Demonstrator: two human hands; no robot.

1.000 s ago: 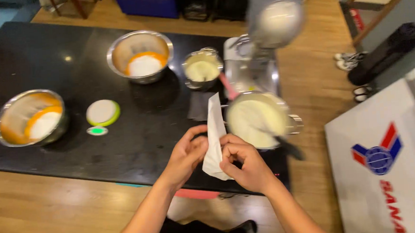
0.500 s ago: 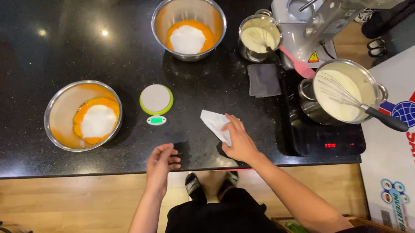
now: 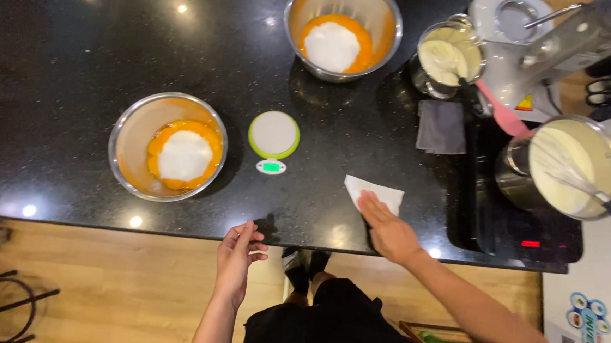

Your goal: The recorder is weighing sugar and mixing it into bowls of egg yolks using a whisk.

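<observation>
Head view: right hand (image 3: 387, 231) flat, fingers spread, pressing folded white paper napkin (image 3: 374, 192) on glossy black surface (image 3: 68, 101), left hand (image 3: 238, 253) loosely open at the edge; a wide wipe risks knocking the round green-rimmed scale (image 3: 273, 134).

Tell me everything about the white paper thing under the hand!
The white paper towel looks thin and soft, folded into a rough pointed shape. It lies flat on the black speckled counter, near the front edge, below the small round scale. The right hand presses its fingers flat on its lower part. Nothing else touches it.
</observation>
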